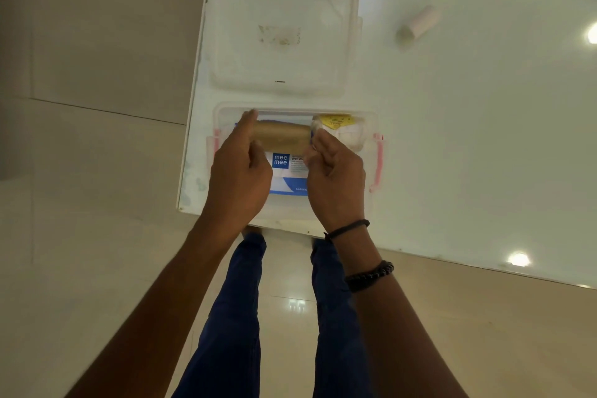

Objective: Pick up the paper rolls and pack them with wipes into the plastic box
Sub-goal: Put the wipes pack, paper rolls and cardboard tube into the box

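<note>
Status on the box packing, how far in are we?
Done: the wipes pack lies in the plastic box, with a white wrapped roll at the box's right end. In hand: the left hand and right hand hold a brown paper roll by its ends over the box. Left: one white roll lies on the table; the lid is off, behind the box.

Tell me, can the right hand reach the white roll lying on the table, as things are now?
Probably not at once. The right hand and left hand both hold the brown roll over the plastic box. The white roll lies unobstructed on the table, farther right.
</note>
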